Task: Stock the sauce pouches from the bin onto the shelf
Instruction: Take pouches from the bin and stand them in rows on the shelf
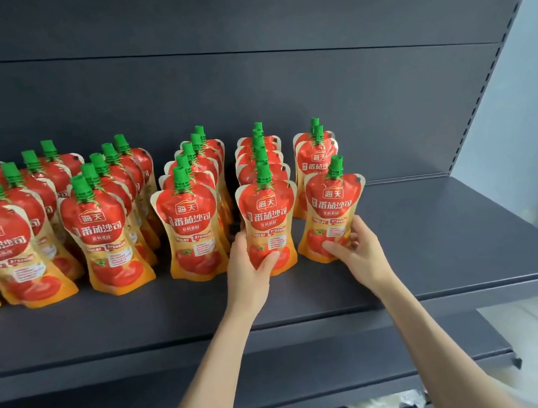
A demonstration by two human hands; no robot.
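Each hand holds one pouch by its lower half, at the front of the rows (259,151) on the shelf (437,232). The left hand (247,270) is curled round the left pouch (267,214), with the thumb across the front near the base and the fingers (238,237) wrapped round its left edge. The right hand (361,253) grips the right pouch (333,207) the same way, with the thumb in front and the fingers (357,226) round its right edge. Both pouches stand upright, caps above the fingers. I cannot tell whether their bases touch the shelf (the left base is hidden under the thumb).

The step, I judge, is seating both as the new fronts of their rows. Set each base flat below the fingers before loosening. Push each back until it sits just in front of the pouch behind the fingertips, label outward. Line the fronts up with the neighbour (192,235) just left of the left fingers. These soft pouches probably slump, so ease off slowly, thumb last, and keep the gap between the hands so the rows stay apart.
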